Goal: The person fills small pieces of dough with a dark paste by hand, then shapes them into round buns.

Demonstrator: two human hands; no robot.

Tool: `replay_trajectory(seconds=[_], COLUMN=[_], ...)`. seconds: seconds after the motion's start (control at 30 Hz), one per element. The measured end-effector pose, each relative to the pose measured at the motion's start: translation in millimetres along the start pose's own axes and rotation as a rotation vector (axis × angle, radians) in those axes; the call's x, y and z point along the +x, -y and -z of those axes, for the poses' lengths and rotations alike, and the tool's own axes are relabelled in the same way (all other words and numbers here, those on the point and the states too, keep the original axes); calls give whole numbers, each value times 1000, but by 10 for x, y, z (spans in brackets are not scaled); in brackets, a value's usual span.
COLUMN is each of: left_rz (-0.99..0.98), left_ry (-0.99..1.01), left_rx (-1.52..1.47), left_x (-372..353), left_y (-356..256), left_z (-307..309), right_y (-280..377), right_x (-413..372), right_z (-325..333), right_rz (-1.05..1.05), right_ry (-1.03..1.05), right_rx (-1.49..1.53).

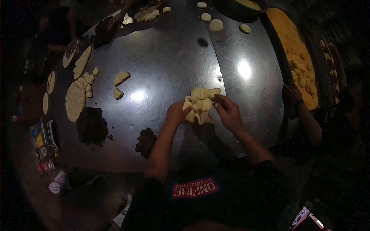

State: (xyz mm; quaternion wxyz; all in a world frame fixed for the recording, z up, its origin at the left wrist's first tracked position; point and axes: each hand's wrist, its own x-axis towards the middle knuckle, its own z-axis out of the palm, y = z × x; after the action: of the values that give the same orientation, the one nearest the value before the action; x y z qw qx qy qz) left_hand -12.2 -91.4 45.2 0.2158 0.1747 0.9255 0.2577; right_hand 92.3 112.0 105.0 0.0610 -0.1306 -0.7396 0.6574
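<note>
An irregular, pulled-out piece of pale dough (200,104) lies on the metal table in front of me, its edges folded and lobed. My left hand (177,113) grips its left edge, with the thumb over the top and the other fingers partly hidden. On the far side, my right hand (228,112) pinches the dough's right edge between thumb and fingers. Left of my left forearm sits a small dark brown crumbly mass (146,142). Two cut dough pieces (121,78) rest farther up the table.
A larger dark mass (92,125) and a flattened dough sheet (75,101) lie at left. Dough balls (216,25) stand near the back. A tray of yellow crumbs (287,34) runs along the right, beside another person's hand (293,94). More people's hands (115,21) work at back left.
</note>
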Motion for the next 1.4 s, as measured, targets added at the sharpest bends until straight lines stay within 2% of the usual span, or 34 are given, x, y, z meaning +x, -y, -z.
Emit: replay_trajectory(seconds=[0.03,0.07,0.1,0.13,0.17,0.23,0.3,0.43,0.5,0.53,0.57,0.63,0.67,0.7,0.77,0.8,0.83,0.87,0.9,0.97,1.0,1.03,1.1,1.13,1.17,1.2,1.23,1.27,1.3,1.33,1.37,1.4], left_rz=[44,49,-77,-202,-201,227,303,332,367,262,261,478,366,367,110,15,-25,-102,-172,-284,-286,-210,-456,-340,-223,-131,74,150,223,240,298,356], left_ry=[128,130,-138,-408,-411,-243,-359,-400,-599,-724,-735,-658,-630,-646,-431,-397,-353,-500,-649,-1096,-1180,-1162,-1052,-1150,-1234,-1261,-1162,-1064,-964,-971,-898,-818], left_rx=[-55,-56,-22,14,13,-407,-527,-547,-487,-459,-467,-615,-875,-878,-905,-864,-940,-915,-885,-673,-756,-1033,-1080,-959,-834,-929,-1320,-1307,-1294,-1289,-1467,-1645], left_x=[-93,-166,-265,-373,-492,-755,-1069,-1734,-2001,-2112,-2239,-2589,-2744,-2882,-3136,-3256,-3363,-3401,-3417,-3386,-3351,-3397,-3354,-3311,-3244,-3153,-3070,-3073,-3050,-2970,-2859,-2765], left_y=[-78,-30,25,84,110,197,499,530,518,806,835,763,792,739,549,444,330,277,220,86,84,24,228,208,105,108,146,155,158,187,186,183], left_z=[93,22,-66,-142,-131,-58,-213,-104,-96,-256,-134,223,314,385,503,531,567,531,499,533,532,526,530,523,559,544,497,503,516,458,406,361], right_y=[-57,-92,-127,-206,-226,-216,-222,-385,-337,-285,-242,-326,-352,-135,332,475,599,719,842,1089,1208,1208,1193,1106,1050,1071,1110,1143,1178,1176,1134,1082], right_x=[-27,-68,-131,-189,-248,-381,-547,-884,-1025,-1093,-1164,-1305,-1361,-1441,-1699,-1774,-1798,-1830,-1888,-1983,-2028,-2101,-2189,-2199,-2153,-2077,-1980,-1863,-1713,-1587,-1485,-1393], right_z=[-28,-64,-107,-168,-214,-285,-337,-463,-542,-590,-646,-803,-914,-1067,-1379,-1499,-1603,-1680,-1732,-1843,-1916,-1963,-2044,-2107,-2135,-2129,-2103,-2039,-1947,-1872,-1817,-1766], right_rz=[-4,-71,-135,-91,-88,-87,-107,-152,-141,-171,-202,-169,-141,-132,-95,-97,88,275,269,487,652,642,840,837,812,693,571,557,530,504,497,492], right_ry=[-1,67,136,133,136,218,213,260,280,331,384,430,470,481,468,478,564,649,668,501,448,489,374,277,213,285,352,367,486,603,614,596], right_rx=[2,-68,-140,-146,-147,-213,-136,-112,-109,-100,-92,-84,-68,-71,61,59,24,-12,-14,22,55,63,-26,6,-109,-75,-42,-32,-123,-215,-207,-322])
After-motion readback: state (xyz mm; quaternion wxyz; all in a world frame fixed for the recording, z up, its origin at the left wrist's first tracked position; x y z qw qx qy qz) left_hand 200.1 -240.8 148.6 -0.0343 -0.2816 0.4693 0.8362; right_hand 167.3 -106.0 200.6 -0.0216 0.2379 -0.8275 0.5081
